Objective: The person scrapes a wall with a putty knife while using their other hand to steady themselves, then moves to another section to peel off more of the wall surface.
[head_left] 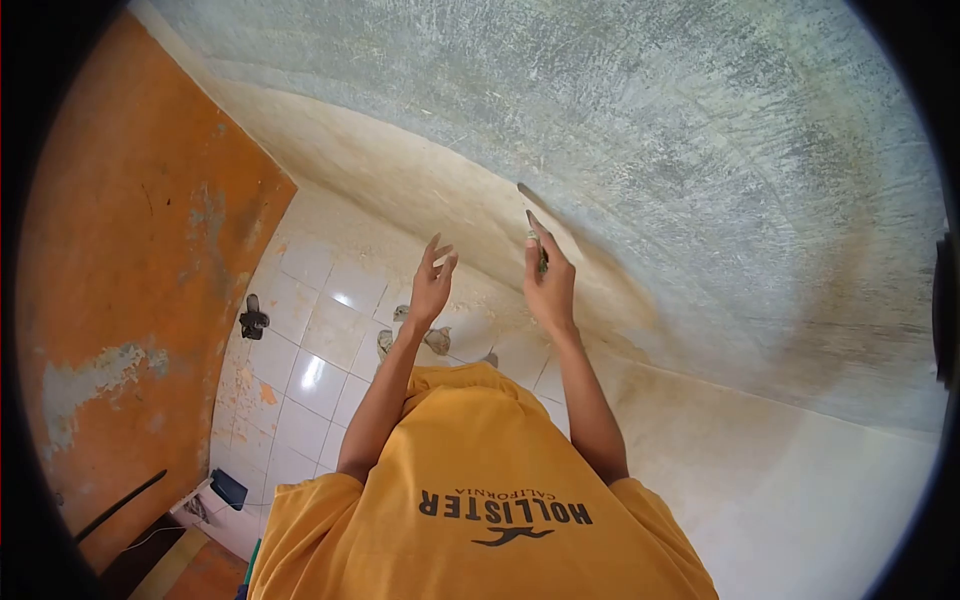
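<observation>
My right hand (552, 290) is closed around a scraper, its greenish handle (543, 260) partly hidden by my fingers. The index finger points up toward the wall, and a thin dark blade edge (527, 191) shows just beyond the fingertip, at the wall surface. In front of me the wall (660, 130) has rough grey-blue patches above a smoother cream band (390, 150). My left hand (432, 290) is raised to the left with its fingers apart, and nothing is in it.
An orange wall (130, 230) with peeling paint meets the wall at the left. White floor tiles (300, 385) below carry paint flakes and a dark object (254, 317). A dark dustpan-like object (229, 488) lies at lower left, near a black rod (122, 506).
</observation>
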Demonstrator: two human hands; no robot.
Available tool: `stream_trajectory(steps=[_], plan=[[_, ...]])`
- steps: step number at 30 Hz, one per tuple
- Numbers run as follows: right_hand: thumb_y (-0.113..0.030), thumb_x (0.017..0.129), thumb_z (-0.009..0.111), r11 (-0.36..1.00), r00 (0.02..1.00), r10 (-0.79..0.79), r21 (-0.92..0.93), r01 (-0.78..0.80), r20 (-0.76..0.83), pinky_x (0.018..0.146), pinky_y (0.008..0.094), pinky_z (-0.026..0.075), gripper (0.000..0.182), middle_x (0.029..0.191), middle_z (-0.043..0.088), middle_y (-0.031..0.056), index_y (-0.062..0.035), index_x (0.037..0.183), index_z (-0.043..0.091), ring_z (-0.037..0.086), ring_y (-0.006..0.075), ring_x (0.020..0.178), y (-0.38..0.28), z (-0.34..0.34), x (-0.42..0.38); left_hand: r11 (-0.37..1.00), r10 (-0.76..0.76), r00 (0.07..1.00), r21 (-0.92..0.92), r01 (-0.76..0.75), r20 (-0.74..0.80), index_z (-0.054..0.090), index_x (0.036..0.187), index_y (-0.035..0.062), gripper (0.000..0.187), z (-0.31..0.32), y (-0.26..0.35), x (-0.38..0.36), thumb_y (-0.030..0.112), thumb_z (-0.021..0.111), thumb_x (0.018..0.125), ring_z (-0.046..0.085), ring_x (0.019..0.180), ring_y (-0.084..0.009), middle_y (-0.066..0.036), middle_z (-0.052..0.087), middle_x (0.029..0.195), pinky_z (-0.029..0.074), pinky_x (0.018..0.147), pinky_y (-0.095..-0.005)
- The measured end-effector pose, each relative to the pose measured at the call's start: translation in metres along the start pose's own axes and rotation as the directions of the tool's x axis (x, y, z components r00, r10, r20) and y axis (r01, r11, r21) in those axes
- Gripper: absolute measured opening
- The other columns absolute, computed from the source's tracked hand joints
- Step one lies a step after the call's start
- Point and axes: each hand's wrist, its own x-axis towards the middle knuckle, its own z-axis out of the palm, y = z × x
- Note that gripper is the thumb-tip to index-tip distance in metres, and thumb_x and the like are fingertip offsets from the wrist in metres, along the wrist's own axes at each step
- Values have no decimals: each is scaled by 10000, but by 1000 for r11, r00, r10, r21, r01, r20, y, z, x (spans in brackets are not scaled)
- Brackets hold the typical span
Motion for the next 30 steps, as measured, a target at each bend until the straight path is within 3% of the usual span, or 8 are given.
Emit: stream_trajectory(steps=[4,5,12,13,16,21,24,30], plan=[[-141,1072,544,986,973,-147,57,159,-176,648,279,453,376,895,696,112,-90,1440,601,480,112,675,19,-12,-16,999,-27,999,-29,26,-36,328,1601,72,623,-3,-1,-1,293,579,1076,669,1143,-277,-199,612,1409,526,936,-347],[-138,1067,553,999,998,12,53,-8,-62,657,281,463,377,933,715,134,-86,1438,601,511,119,684,14,-24,-18,999,-20,999,-29,19,-36,330,1600,72,623,-2,-2,-1,295,580,1076,668,1140,-269,-195,614,1408,526,932,-345],[-131,1071,544,976,965,-206,43,215,-162,627,266,459,383,1074,745,140,-112,1451,595,481,116,642,30,10,-5,998,-53,998,-22,53,16,318,1609,110,625,-1,9,0,348,558,1084,632,1226,-273,-183,577,1448,519,990,-382],[-160,1084,534,991,987,-110,57,117,-116,695,270,471,385,1163,733,129,-105,1461,585,519,109,739,22,-3,-10,997,-70,997,-20,71,24,312,1613,126,623,-2,11,2,366,547,1087,616,1270,-294,-188,554,1470,514,1033,-407],[-187,1099,519,990,996,84,114,-82,-17,775,274,482,397,1253,720,107,-100,1483,565,552,97,852,14,-26,-20,998,-59,998,-24,59,-8,333,1602,73,628,2,10,2,329,572,1080,666,1079,-204,-177,627,1397,526,854,-312],[-226,1103,523,994,995,84,79,-81,-48,734,245,451,401,1169,716,61,-104,1482,573,487,82,793,14,-2,-21,999,-30,1000,-26,31,5,331,1601,62,643,4,10,7,340,577,1076,662,1082,-211,-186,629,1388,526,848,-314],[-164,1084,537,994,990,-2,107,17,-139,632,281,466,373,1142,750,127,-72,1440,601,511,92,687,24,-17,-26,998,-40,999,-38,41,18,328,1602,62,641,4,7,4,336,575,1077,663,1104,-221,-188,631,1385,526,857,-317],[-192,1088,547,996,1000,-9,92,8,5,821,286,504,375,1199,722,116,-70,1437,602,609,113,919,15,-9,-5,998,-42,998,-35,43,40,335,1600,70,631,10,7,3,334,573,1079,661,1125,-225,-172,639,1368,524,868,-319]])
